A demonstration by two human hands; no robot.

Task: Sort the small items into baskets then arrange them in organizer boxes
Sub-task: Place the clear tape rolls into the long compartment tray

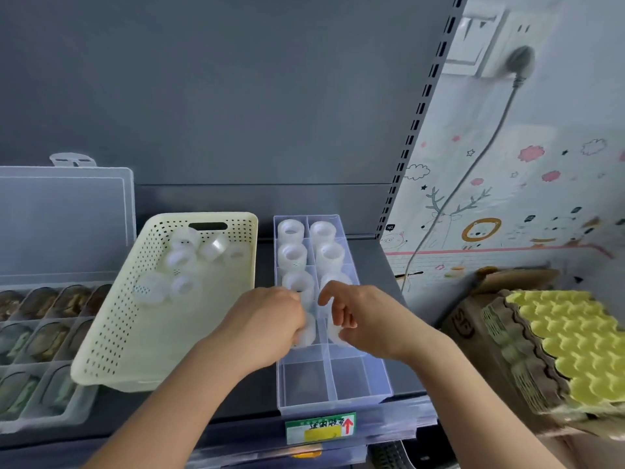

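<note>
A clear organizer box (378, 384) with two columns of compartments stands on the shelf in the middle. Its far compartments hold white tape rolls (291, 255), one per cell. My left hand (267, 323) grips a tape roll (306, 331) in a left-column cell. In the neighbouring right-column cell, my right hand (365, 319) holds another tape roll (334, 333). The two nearest cells are empty. To the left sits a cream perforated basket (111, 340) with several more tape rolls (184, 262) at its far end.
A clear lidded organizer (50, 350) with dark items in its cells lies at the far left, lid raised. A cardboard box (473, 319) with stacked egg trays, yellow on top, stands at the right. A slotted shelf upright and a papered wall with a plugged cable rise behind.
</note>
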